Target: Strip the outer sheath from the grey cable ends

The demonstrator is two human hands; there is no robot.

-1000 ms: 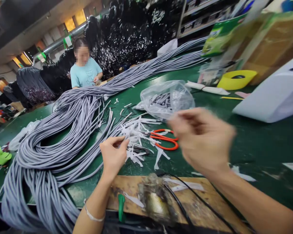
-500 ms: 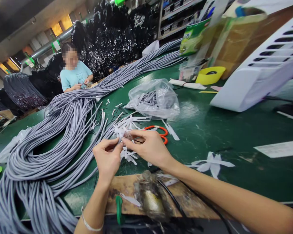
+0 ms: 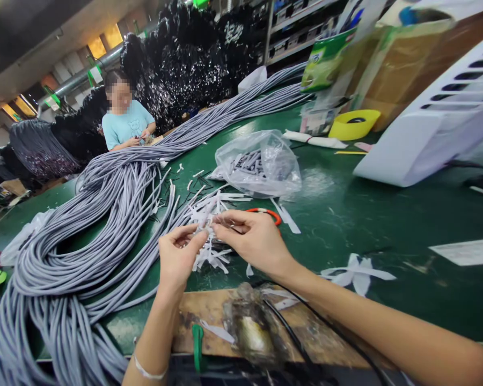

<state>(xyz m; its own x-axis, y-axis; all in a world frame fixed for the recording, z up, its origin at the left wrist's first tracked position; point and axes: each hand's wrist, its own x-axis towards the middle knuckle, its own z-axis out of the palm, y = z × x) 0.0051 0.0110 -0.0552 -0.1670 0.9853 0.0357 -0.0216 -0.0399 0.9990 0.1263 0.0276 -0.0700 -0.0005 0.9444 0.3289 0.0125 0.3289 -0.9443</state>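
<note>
My left hand [image 3: 177, 258] is closed in a pinch, thumb against forefinger, just over a pile of white strips [image 3: 213, 258]. Facing it, my right hand [image 3: 260, 241] also pinches with thumb and fingertips, a small gap away. What sits in either pinch is too small and blurred to name. Grey cables [image 3: 116, 187] lie in a thick looped bundle on the left, and some loose ends reach toward my fingers. Scissors with orange handles [image 3: 276, 214] lie behind my right hand, partly hidden by it.
A clear bag of small grey pieces [image 3: 260, 166] rests beyond my hands. Near me is a wooden board [image 3: 209, 305] bearing a tape-wrapped device [image 3: 251, 329] and black cords. A yellow tape roll [image 3: 354, 126] and white slotted casing [image 3: 418, 139] stand right. A co-worker [image 3: 129, 126] sits across.
My fingertips have moved slightly apart, opening a small gap between the two hands. The view has shifted a little, so everything appears slightly further right.
</note>
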